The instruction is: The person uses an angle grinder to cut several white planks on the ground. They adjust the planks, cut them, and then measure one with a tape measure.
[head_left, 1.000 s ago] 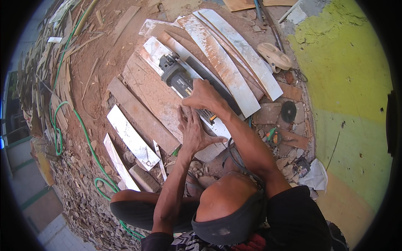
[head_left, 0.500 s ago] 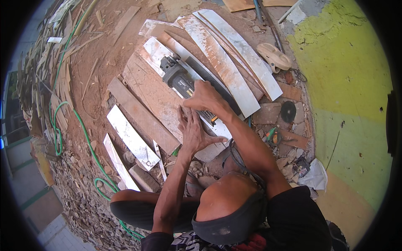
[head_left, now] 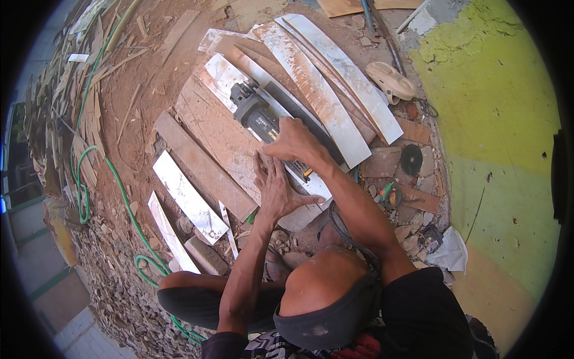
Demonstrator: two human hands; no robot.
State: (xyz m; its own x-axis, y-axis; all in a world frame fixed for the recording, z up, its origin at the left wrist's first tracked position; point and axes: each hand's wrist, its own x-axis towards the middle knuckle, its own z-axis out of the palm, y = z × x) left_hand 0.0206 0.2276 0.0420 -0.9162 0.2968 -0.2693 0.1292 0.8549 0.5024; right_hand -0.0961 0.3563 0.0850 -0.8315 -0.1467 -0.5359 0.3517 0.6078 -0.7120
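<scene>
Grinder (head_left: 259,121) sits over a white strip (head_left: 221,72), between its far and near ends, our right hand (head_left: 296,142) clamped around the body. Our left hand (head_left: 277,194) spreads open at the strip's near left corner, just beside our right. The grinder's head points far left, its long axis along the strip's long edges.

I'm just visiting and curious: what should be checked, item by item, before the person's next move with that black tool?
1. Right hand gripping the black power tool: ok.
2. Left hand away from the tool's head: ok; it is by the near end of the white strip.
3. Hands covered: not ok; both are bare.
4. Cable well away from the knee: not ok; it runs close by.
5. Underside of the head sound: cannot tell, hidden.
</scene>
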